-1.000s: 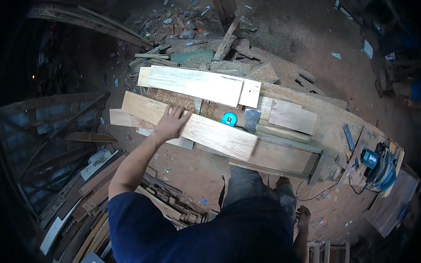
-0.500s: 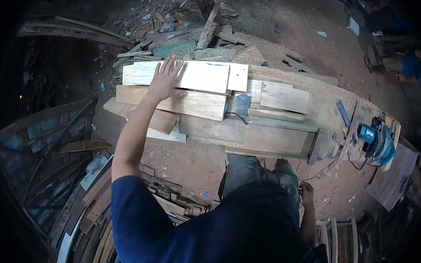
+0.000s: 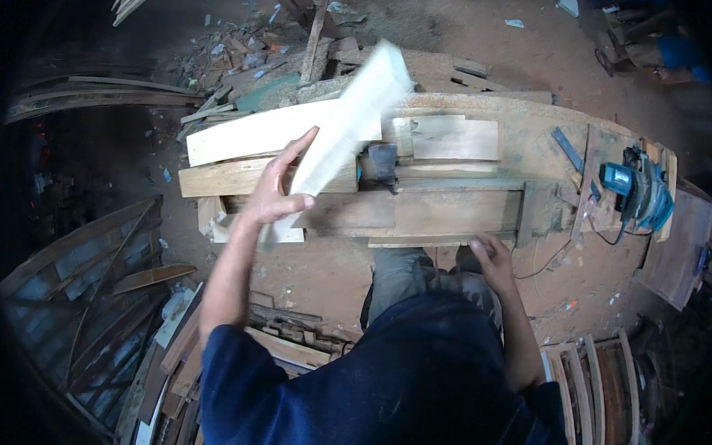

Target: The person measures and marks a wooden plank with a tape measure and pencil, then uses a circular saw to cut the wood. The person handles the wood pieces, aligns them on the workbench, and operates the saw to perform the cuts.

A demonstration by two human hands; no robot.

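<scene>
My left hand (image 3: 280, 190) grips the lower end of a pale wooden board (image 3: 354, 113), which is raised at a slant over the bench and blurred by motion. Beneath it lie another pale board (image 3: 251, 132) and a browner plank (image 3: 229, 178). My right hand (image 3: 493, 263) hovers just off the near bench edge, fingers loosely apart with nothing in them. A dark flat-bladed piece (image 3: 382, 160) rests beside the planks, right of my left hand. A thin light board (image 3: 455, 139) lies farther right on the workbench (image 3: 525, 111).
A teal circular saw (image 3: 641, 185) with a cord sits at the bench's right end, near a metal square (image 3: 567, 148). Timber offcuts (image 3: 165, 362) are stacked at lower left, more slats (image 3: 593, 387) at lower right. Scrap wood (image 3: 228, 54) litters the ground beyond the bench.
My left hand, earlier spread over the top pale board, has taken hold of a board and lifted it, turning it aslant. My right hand has come up from my side toward the bench edge.
</scene>
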